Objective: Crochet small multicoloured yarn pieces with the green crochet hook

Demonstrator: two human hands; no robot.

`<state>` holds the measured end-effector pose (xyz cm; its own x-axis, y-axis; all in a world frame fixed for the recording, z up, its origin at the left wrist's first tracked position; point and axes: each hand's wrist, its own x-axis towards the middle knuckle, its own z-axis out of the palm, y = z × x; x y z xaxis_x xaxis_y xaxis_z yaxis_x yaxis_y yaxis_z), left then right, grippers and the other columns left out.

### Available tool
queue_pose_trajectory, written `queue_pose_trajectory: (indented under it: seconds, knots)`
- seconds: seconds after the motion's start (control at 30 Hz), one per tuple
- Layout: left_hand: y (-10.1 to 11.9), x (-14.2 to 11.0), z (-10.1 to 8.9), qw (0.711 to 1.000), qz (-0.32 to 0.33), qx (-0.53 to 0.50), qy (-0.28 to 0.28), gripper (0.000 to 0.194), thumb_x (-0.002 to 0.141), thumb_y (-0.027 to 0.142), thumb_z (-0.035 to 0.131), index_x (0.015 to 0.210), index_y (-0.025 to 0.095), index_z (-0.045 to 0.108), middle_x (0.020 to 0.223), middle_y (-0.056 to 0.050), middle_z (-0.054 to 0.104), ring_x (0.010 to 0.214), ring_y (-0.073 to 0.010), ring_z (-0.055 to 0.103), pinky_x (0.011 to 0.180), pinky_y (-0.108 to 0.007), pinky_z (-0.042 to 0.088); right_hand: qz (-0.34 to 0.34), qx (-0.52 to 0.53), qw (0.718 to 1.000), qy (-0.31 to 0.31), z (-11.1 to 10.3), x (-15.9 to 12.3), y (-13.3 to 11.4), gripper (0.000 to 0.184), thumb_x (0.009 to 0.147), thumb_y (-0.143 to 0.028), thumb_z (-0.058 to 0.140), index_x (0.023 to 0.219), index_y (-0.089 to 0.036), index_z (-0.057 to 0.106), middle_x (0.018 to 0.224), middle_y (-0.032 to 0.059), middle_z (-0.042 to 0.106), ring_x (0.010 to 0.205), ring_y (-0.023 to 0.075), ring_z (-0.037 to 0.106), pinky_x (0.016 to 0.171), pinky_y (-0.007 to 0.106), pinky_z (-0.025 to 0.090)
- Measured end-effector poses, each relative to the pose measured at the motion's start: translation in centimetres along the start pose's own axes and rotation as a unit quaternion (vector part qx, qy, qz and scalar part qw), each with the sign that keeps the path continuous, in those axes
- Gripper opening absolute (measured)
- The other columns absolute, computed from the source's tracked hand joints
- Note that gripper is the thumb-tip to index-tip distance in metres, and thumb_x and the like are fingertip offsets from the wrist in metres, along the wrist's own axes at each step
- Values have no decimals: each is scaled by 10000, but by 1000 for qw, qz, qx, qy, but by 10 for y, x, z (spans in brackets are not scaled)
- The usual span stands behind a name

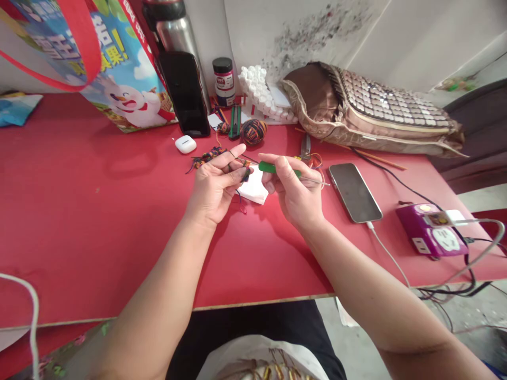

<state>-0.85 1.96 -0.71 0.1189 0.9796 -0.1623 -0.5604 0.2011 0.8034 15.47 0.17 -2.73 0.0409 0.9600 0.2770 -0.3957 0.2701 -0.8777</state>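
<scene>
While we are sitting at one red table (99, 211), our two hands are working above its near half. Our left hand (214, 187) is pinching one small multicolored yarn piece (246, 171) between thumb and fingers, index finger extending. Our right hand (297, 195) is pinching one green-handled hook (267, 167), its metal shaft pointing at the piece. One white paper (255, 189) is lying beneath, between the hands. To the right, one flat phone (355, 192) is connecting to one white cable (388, 253), and one purple power strip (439, 232) is sitting beyond it. Farther back, we are counting one white case (185, 144), two yarn balls (253, 132), one large, one small, and one green cutter (235, 122). At the back, one upright phone (186, 95) is leaning before one steel bottle (174, 31); one printed bag (134, 68) is standing left, one sequined cushion (380, 105) is lying right.
</scene>
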Motion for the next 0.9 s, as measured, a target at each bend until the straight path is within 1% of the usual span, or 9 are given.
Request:
queue_pose_trajectory:
  seconds: [0.1,0.2,0.33,0.5,0.6,0.77,0.9]
  knots:
    - [4,-2,1,1000,-4,-4,1,366,693,-16,920,1000,178,874,696,57,689,661,-81,712,694,-193,594,1,-4,1000,3,-1,2,-4,280,936,-543,850,983,-275,918,700,-9,707,587,106,560,579,293,475]
    - [7,-3,0,1000,-11,-1,0,386,690,-41,908,1014,167,876,704,53,707,649,-76,710,686,-182,590,12,-15,1000,7,-4,5,-7,298,917,-570,859,965,-282,921,671,-10,692,576,111,543,570,303,455]
    - [9,-3,-1,1000,-8,-4,-19,416,661,-43,921,1032,142,889,695,40,713,640,-75,706,655,-165,584,13,-29,999,11,-6,8,-13,329,883,-604,877,896,-277,914,639,-5,670,549,111,509,528,301,406]
    - [10,-2,-4,999,-6,11,-39,443,646,-21,932,1055,146,894,701,37,702,659,-84,708,680,-172,597,23,-53,998,15,-9,10,-20,346,873,-610,878,869,-267,915,620,0,645,543,109,500,501,285,361]
    - [12,-3,-4,999,-5,18,-47,448,643,-16,925,1060,146,897,719,30,701,670,-81,698,678,-167,585,26,-48,998,11,-11,11,-25,346,864,-595,891,836,-251,914,601,6,634,532,100,486,485,274,339]
    - [17,-6,-3,997,-23,28,-69,449,629,3,915,1052,153,904,723,21,701,679,-89,697,658,-174,567,47,-48,998,1,-14,13,-31,352,837,-597,912,804,-246,907,593,5,614,543,104,520,482,262,374]
    - [19,-7,-3,995,-44,22,-85,449,616,12,892,1050,129,901,738,4,726,704,-100,711,682,-179,577,57,-42,997,-8,-17,14,-34,362,826,-588,922,781,-229,901,577,0,599,519,93,497,478,258,378]
